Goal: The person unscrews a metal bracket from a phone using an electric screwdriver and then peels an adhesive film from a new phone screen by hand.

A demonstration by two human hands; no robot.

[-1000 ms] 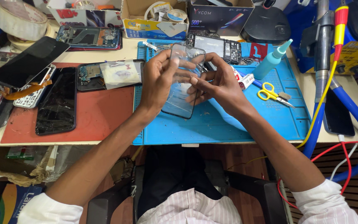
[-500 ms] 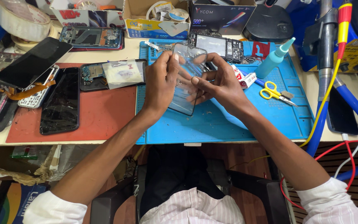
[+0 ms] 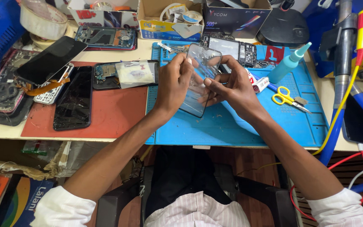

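Observation:
A clear glass phone screen panel [image 3: 200,80] is held tilted above the blue work mat [image 3: 240,126]. My left hand [image 3: 174,84] grips its left edge with the fingers curled over the top. My right hand [image 3: 231,86] holds the right edge, thumb and fingertips pinching at the panel's surface. Both hands hover over the mat's middle.
Yellow-handled scissors [image 3: 288,98] and a teal squeeze bottle [image 3: 288,64] lie right of my hands. A red mat [image 3: 106,109] at left carries a black cracked phone screen [image 3: 74,97] and opened phones. Cardboard boxes [image 3: 171,19], a tape roll [image 3: 43,19] and cables [image 3: 345,105] ring the desk.
Both hands and the glass panel stay in nearly the same spot over the mat; my fingers shifted slightly on the panel's top edge.

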